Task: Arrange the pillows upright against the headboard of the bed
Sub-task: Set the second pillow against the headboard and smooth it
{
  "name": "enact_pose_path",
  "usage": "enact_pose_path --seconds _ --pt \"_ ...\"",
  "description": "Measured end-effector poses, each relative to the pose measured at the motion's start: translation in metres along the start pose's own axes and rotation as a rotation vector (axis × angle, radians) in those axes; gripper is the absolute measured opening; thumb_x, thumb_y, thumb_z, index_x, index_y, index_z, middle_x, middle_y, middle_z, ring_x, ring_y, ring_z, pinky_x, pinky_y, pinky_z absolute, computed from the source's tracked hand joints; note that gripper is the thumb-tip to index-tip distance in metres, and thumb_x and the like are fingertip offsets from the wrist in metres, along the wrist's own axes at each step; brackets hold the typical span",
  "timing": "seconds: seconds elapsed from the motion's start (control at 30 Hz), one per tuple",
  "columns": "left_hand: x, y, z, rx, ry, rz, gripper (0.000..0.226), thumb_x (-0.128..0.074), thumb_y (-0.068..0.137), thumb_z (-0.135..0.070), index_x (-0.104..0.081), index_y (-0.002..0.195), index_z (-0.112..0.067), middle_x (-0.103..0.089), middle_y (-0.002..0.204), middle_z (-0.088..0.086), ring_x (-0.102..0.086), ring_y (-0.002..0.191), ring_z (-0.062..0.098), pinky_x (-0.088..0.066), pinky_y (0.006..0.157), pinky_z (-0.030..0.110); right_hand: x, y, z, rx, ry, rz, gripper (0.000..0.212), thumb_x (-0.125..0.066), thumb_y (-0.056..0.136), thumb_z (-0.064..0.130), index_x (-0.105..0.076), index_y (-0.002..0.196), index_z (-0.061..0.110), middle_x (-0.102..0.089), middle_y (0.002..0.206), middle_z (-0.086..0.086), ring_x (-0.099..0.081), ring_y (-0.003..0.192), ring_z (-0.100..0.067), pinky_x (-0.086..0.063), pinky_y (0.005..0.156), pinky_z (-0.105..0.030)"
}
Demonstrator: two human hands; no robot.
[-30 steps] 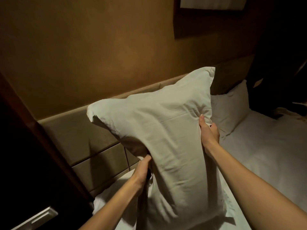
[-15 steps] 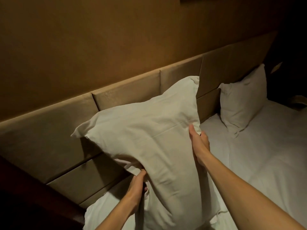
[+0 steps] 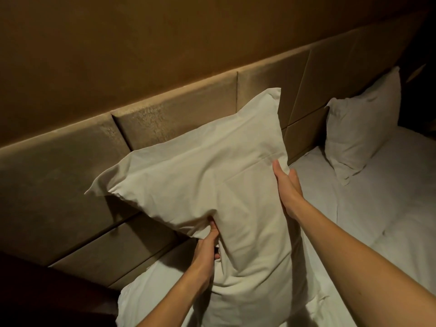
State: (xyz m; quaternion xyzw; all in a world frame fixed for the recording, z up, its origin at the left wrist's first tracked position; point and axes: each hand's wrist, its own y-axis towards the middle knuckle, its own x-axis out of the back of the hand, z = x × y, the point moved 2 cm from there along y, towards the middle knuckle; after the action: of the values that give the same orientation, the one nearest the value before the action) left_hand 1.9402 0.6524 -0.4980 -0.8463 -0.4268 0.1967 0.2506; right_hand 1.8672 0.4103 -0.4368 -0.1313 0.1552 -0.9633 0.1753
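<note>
Both grips (image 3: 205,247) (image 3: 288,185) hold pillow (image 3: 200,175), perhaps touching headboard (image 3: 59,185)

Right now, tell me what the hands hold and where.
Both hold the near pillow: left hand grips its lower left edge, right hand its right edge.

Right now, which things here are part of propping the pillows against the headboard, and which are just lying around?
Part of the job: held pillow, gripped by left hand and right hand; second pillow, leaning on the headboard.

Just around: white sheet; brown wall; dark wood panel, lower left.
</note>
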Motion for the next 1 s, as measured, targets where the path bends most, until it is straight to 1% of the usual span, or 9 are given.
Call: enact_pose_path --seconds 0.1,0.17,0.23,0.37,0.43,0.5,0.57,0.8,1.0 --pt "0.001 0.002 0.003 0.009 -0.009 0.006 0.064 -0.059 0.082 -0.073 -0.069 0.124 -0.026 -0.076 0.109 0.005 -0.07 0.102 0.028 -0.058 0.084 0.04 0.002 -0.002 0.002 0.0 -0.016 0.02 0.1 -0.049 0.078 0.081 -0.022 0.156 0.025 -0.035 0.157 -0.001 -0.038 0.141 -0.03 -0.034 0.114 -0.048" --pt "0.004 0.0 0.005 0.03 -0.026 -0.004 0.078 -0.061 0.07 -0.08 -0.069 0.124 -0.026 -0.074 0.115 0.011 -0.07 0.104 0.031 -0.059 0.072 0.034 0.004 -0.005 0.003 0.007 -0.034 0.042 0.101 -0.05 0.072 0.084 -0.03 0.152 0.025 -0.044 0.151 -0.001 -0.045 0.134 -0.029 -0.039 0.11 -0.048" --pt "0.008 -0.002 0.005 0.027 -0.034 0.0 0.083 -0.063 0.069 -0.081 -0.067 0.128 -0.022 -0.068 0.123 0.018 -0.065 0.113 0.039 -0.056 0.061 0.027 0.007 -0.007 0.005 0.033 -0.056 0.061 0.089 -0.05 0.079 0.079 -0.036 0.147 0.023 -0.051 0.143 0.0 -0.05 0.128 -0.027 -0.042 0.106 -0.045" --pt "0.015 -0.009 -0.001 -0.057 -0.038 0.024 0.064 -0.062 0.085 -0.064 -0.056 0.137 -0.027 -0.069 0.122 -0.002 -0.067 0.109 0.019 -0.059 0.084 0.035 0.012 -0.011 0.01 0.067 -0.151 0.071 0.079 -0.049 0.079 0.078 -0.039 0.135 0.024 -0.052 0.134 0.002 -0.053 0.117 -0.025 -0.045 0.103 -0.046" --pt "0.021 -0.01 0.006 -0.048 0.038 -0.007 0.074 -0.065 0.081 -0.068 -0.051 0.138 -0.024 -0.065 0.127 -0.003 -0.064 0.113 0.017 -0.058 0.09 0.034 0.015 -0.013 0.018 0.125 -0.272 0.018 0.083 -0.046 0.073 0.085 -0.038 0.133 0.028 -0.046 0.137 0.0 -0.05 0.121 -0.027 -0.044 0.104 -0.051" --pt "0.033 -0.011 0.021 -0.021 0.103 -0.048 0.107 -0.069 0.064 -0.083 -0.038 0.149 -0.026 -0.055 0.142 -0.003 -0.057 0.125 0.02 -0.05 0.105 0.041 0.016 -0.018 0.034 0.251 -0.404 -0.033 0.084 -0.046 0.078 0.081 -0.033 0.141 0.025 -0.035 0.146 -0.002 -0.04 0.132 -0.029 -0.036 0.11 -0.053" --pt "0.045 -0.013 0.037 -0.005 0.126 -0.088 0.12 -0.067 0.053 -0.09 -0.025 0.153 -0.038 -0.041 0.152 -0.005 -0.048 0.135 0.023 -0.041 0.112 0.046 0.013 -0.026 0.055 0.433 -0.485 -0.063 0.079 -0.05 0.085 0.073 -0.032 0.143 0.023 -0.031 0.149 -0.003 -0.033 0.135 -0.028 -0.03 0.113 -0.051" --pt "0.082 -0.009 0.108 0.103 0.056 -0.218 0.111 -0.059 0.048 -0.096 -0.031 0.144 -0.047 -0.048 0.14 -0.003 -0.053 0.124 0.026 -0.046 0.106 0.049 -0.049 -0.071 0.113 0.953 -0.69 0.151 0.063 -0.05 0.091 0.063 -0.04 0.139 0.023 -0.035 0.144 -0.005 -0.033 0.131 -0.025 -0.025 0.107 -0.043" --pt "0.098 0.023 0.197 0.212 0.021 -0.291 0.098 -0.048 0.05 -0.103 -0.041 0.133 -0.052 -0.053 0.141 -0.007 -0.054 0.126 0.027 -0.043 0.107 0.052 -0.118 -0.111 0.112 1.283 -0.865 0.263 0.074 -0.043 0.088 0.07 -0.041 0.14 0.017 -0.04 0.137 -0.014 -0.038 0.126 -0.031 -0.03 0.103 -0.045"
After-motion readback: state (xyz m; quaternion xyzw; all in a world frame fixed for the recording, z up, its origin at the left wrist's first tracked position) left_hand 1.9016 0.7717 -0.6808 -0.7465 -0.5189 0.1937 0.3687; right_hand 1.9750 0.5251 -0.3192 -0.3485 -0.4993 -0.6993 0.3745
